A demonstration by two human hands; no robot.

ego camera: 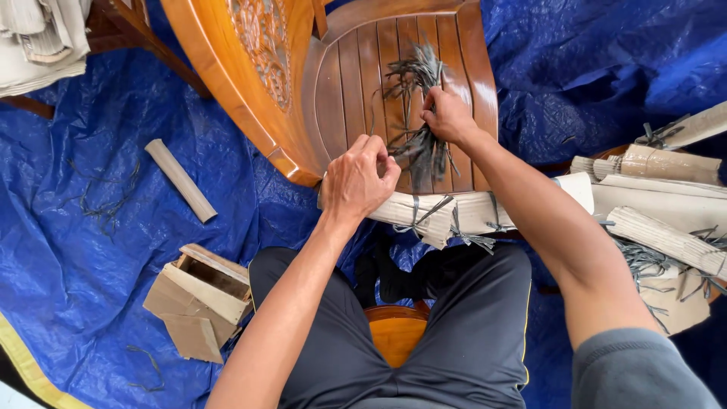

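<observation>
Left hand (pixel 357 180) is curled into a loose fist, fingertips pinched on the near end of a bunch of thin grey-green fibre strips (pixel 419 113); fingers closed tight, nothing else in it. Right hand (pixel 448 115) is also closed, gripping the same bunch higher up, just beyond and to the right of the left hand's pinch. The strips fan out past the right hand's grip and hang frayed between the two hands. The bunch lies over the slatted seat of an orange-brown carved wooden chair (pixel 356 76), directly under both grips.

Just below the left hand, touching its underside or nearly so, lies a long beige bundle of folded corrugated paper sheets tied with grey strips (pixel 469 212), resting across the lap. Right of the right forearm, well apart from the grip, sits a stack of similar tied beige bundles (pixel 666 204). Far left of the left hand: a short beige cardboard tube (pixel 180 180) and an open brown cardboard box (pixel 201 299), both on a crumpled blue plastic tarp (pixel 113 136). Loose strips scattered on the tarp.
</observation>
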